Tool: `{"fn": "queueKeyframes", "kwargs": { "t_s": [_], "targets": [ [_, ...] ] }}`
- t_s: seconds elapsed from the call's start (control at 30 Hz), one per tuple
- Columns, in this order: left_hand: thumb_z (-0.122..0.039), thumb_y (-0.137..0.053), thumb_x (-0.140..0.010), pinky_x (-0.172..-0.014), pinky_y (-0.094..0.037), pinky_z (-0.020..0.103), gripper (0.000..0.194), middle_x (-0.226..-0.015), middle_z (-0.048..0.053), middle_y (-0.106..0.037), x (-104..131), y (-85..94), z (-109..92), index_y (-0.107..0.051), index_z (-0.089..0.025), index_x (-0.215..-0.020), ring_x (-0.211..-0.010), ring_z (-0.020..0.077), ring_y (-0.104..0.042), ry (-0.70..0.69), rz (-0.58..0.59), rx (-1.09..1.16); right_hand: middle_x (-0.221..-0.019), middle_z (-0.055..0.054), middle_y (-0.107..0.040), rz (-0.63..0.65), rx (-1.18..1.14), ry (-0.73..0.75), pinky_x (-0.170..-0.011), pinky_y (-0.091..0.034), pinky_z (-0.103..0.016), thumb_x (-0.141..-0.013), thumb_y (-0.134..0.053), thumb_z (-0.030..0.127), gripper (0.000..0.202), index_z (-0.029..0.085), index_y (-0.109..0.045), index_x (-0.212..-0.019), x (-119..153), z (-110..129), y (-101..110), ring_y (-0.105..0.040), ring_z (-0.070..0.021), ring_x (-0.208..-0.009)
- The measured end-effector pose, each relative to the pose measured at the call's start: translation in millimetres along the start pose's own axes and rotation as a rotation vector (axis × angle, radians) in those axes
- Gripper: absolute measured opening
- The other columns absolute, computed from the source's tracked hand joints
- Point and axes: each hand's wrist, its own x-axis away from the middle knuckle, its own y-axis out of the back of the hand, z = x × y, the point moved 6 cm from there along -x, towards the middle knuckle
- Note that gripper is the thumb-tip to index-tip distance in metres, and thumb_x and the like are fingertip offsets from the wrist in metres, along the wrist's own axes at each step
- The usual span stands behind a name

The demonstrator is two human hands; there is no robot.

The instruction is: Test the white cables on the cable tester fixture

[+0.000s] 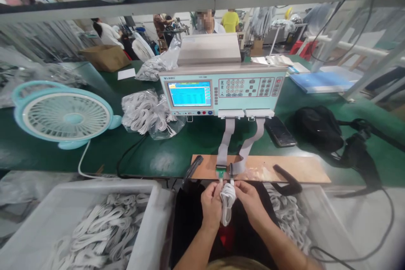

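A coiled white cable hangs between my two hands at the bench's front edge. My left hand pinches one end of it, close against a small green circuit board. On the other side my right hand has its fingers closed on the cable's other end, beside a dark connector. Both fixtures sit on a wooden strip, and grey ribbon cables run from them up to a tester with a lit blue screen. Whether the plugs are fully seated I cannot tell.
Left and right of my lap stand white bins with many coiled cables. A blue fan, bagged cables, a phone and a black bag lie on the green bench. Several people are in the background.
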Motion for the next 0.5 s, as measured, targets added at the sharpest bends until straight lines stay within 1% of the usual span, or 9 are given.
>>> {"fn": "queueKeyframes", "kwargs": {
  "t_s": [0.1,0.17,0.23,0.3,0.37,0.4,0.43,0.5],
  "targets": [
    [-0.041,-0.059,-0.078,-0.049,-0.034,0.02,0.032,-0.051,-0.005,-0.049,-1.8,-1.5,1.3,-0.058,-0.014,-0.06,-0.05,0.0094,-0.043,0.018,0.008,0.057,-0.055,0.001,-0.056,0.0,-0.004,0.005,-0.055,-0.036,-0.024,-0.064,-0.072,0.047,0.034,0.014,-0.063,-0.063,-1.5,-1.5,0.3,-0.045,-0.0114,-0.053],
    [-0.041,-0.059,-0.076,-0.049,-0.034,0.02,0.031,-0.051,-0.004,-0.05,-3.5,-4.5,2.5,-0.059,-0.014,-0.06,-0.049,0.0094,-0.044,0.036,0.011,0.078,-0.057,0.001,-0.058,0.009,0.002,0.0,-0.057,-0.038,-0.024,-0.065,-0.072,0.047,0.033,0.015,-0.064,-0.066,-1.2,-4.6,1.1,-0.048,-0.0126,-0.055],
    [-0.039,-0.058,-0.076,-0.049,-0.035,0.02,0.03,-0.051,-0.004,-0.051,-4.5,-6.8,2.9,-0.061,-0.013,-0.06,-0.049,0.0099,-0.045,0.046,0.0,0.071,-0.061,0.0,-0.061,0.013,0.013,-0.008,-0.06,-0.041,-0.025,-0.065,-0.072,0.046,0.031,0.016,-0.066,-0.071,0.4,-8.9,2.9,-0.052,-0.0144,-0.058],
    [-0.036,-0.059,-0.075,-0.048,-0.036,0.021,0.028,-0.049,-0.003,-0.051,-4.8,-4.7,0.1,-0.061,-0.013,-0.058,-0.049,0.0104,-0.047,0.039,-0.019,0.043,-0.069,-0.001,-0.065,-0.007,0.025,-0.01,-0.064,-0.043,-0.026,-0.063,-0.074,0.043,0.03,0.017,-0.068,-0.076,0.8,-13.6,6.0,-0.056,-0.0167,-0.064],
    [-0.033,-0.062,-0.072,-0.049,-0.038,0.021,0.025,-0.049,-0.003,-0.053,-2.4,5.6,-9.0,-0.061,-0.014,-0.056,-0.05,0.0115,-0.049,0.019,-0.039,0.003,-0.075,-0.002,-0.067,-0.053,0.033,-0.009,-0.066,-0.045,-0.027,-0.059,-0.076,0.04,0.03,0.019,-0.068,-0.078,-1.5,-18.5,9.7,-0.058,-0.0189,-0.071],
    [-0.032,-0.063,-0.072,-0.052,-0.041,0.021,0.022,-0.053,-0.002,-0.057,1.0,14.7,-18.2,-0.062,-0.015,-0.058,-0.054,0.0125,-0.052,-0.022,-0.05,-0.027,-0.075,-0.001,-0.067,-0.089,0.027,-0.019,-0.066,-0.046,-0.028,-0.056,-0.078,0.04,0.03,0.02,-0.068,-0.077,-3.1,-21.4,12.1,-0.059,-0.0195,-0.072],
    [-0.031,-0.062,-0.074,-0.057,-0.044,0.022,0.019,-0.061,0.0,-0.062,6.3,26.1,-31.0,-0.063,-0.016,-0.062,-0.06,0.0137,-0.056,-0.099,-0.05,-0.069,-0.075,-0.002,-0.067,-0.116,0.025,-0.035,-0.065,-0.046,-0.028,-0.053,-0.079,0.039,0.032,0.021,-0.068,-0.077,-4.7,-24.7,14.0,-0.059,-0.02,-0.073],
    [-0.028,-0.056,-0.08,-0.072,-0.047,0.025,0.015,-0.083,0.005,-0.069,22.9,57.8,-61.8,-0.064,-0.017,-0.074,-0.077,0.0162,-0.061,-0.331,-0.041,-0.206,-0.077,-0.003,-0.067,-0.148,0.042,-0.06,-0.064,-0.047,-0.028,-0.051,-0.08,0.038,0.033,0.022,-0.068,-0.077,-7.0,-30.6,17.6,-0.06,-0.0206,-0.073]
  ]
}}
